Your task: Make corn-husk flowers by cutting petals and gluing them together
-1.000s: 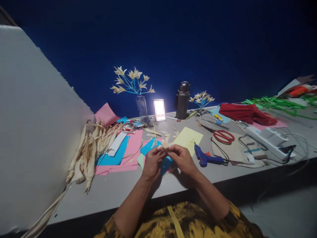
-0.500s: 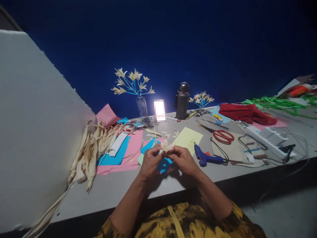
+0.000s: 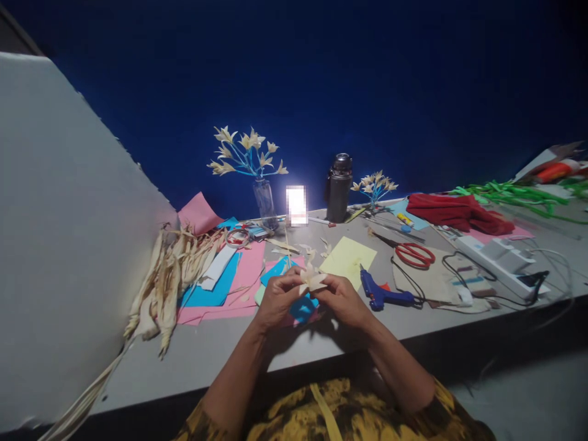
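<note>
Between my hands is a pale cream flower [image 3: 312,279] with pointed petals that looks made of dried corn husk. My left hand [image 3: 278,300] pinches it from the left side. From the right, the fingers of my right hand [image 3: 342,299] close on its other edge. The flower is held a little above the table, over blue paper [image 3: 303,308]. A yellow paper sheet [image 3: 349,256] lies just behind my right hand, and a blue glue gun [image 3: 383,294] rests to the right of it.
Dried corn husks [image 3: 168,282] lie at the left by a white panel [image 3: 68,245]. Behind stand a glass vase [image 3: 265,205] of husk flowers, a bright pixelated light and a dark flask [image 3: 339,190]. Red-handled scissors [image 3: 414,255], a power strip [image 3: 500,263] and red cloth [image 3: 459,213] lie right.
The flower has turned slightly in my fingers and its petals now show more spread. Both hands keep nearly the same place.
</note>
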The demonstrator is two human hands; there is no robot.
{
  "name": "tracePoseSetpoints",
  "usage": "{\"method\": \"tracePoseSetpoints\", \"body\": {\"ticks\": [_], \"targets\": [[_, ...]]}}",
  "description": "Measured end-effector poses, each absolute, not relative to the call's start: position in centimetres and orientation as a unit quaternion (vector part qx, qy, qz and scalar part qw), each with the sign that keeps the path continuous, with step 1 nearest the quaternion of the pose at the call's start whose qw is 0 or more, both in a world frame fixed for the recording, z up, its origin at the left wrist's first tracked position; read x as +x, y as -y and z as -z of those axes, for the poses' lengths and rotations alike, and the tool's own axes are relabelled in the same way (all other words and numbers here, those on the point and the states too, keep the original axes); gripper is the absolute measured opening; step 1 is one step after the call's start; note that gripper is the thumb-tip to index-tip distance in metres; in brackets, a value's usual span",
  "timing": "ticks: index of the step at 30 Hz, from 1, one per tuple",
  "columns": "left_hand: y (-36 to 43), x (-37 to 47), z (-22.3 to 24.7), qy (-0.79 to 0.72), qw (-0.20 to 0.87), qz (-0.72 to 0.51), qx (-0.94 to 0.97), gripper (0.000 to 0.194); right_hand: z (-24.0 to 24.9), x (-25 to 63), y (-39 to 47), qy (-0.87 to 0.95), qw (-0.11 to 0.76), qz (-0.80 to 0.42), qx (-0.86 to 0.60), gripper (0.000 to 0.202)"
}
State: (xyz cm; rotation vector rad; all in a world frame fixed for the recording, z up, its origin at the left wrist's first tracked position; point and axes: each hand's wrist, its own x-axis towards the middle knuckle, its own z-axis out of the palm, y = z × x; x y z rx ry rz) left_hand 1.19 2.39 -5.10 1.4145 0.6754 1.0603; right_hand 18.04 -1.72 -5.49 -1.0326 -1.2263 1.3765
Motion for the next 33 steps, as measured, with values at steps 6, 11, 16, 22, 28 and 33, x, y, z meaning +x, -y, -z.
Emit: {"method": "tracePoseSetpoints", "body": {"ticks": [6,11,16,22,28,33], "targets": [[-2.3,1.1,5.4,-0.282,0.586,-0.447,0.614,0.014,5.4,17.7,1.8,0.494,0.483,-0.588,-0.42,0.019],[-2.3,1.4,6.0,-0.285,0.566,-0.475,0.611,0.017,4.9,17.7,1.9,0.479,0.483,-0.59,-0.435,0.02],[-1.9,2.1,6.0,-0.292,0.574,-0.49,0.588,0.017,4.4,17.6,2.1,0.498,0.491,-0.558,-0.446,0.024],[-1.5,2.8,6.5,-0.338,0.578,-0.529,0.522,0.02,4.8,17.8,1.9,0.541,0.487,-0.493,-0.477,0.022],[-1.0,2.8,5.7,-0.357,0.565,-0.526,0.526,0.023,3.0,19.8,2.2,0.593,0.479,-0.375,-0.528,0.015],[-1.1,2.9,5.8,-0.362,0.535,-0.532,0.547,0.021,3.4,19.8,2.6,0.575,0.517,-0.409,-0.484,0.018]]}}
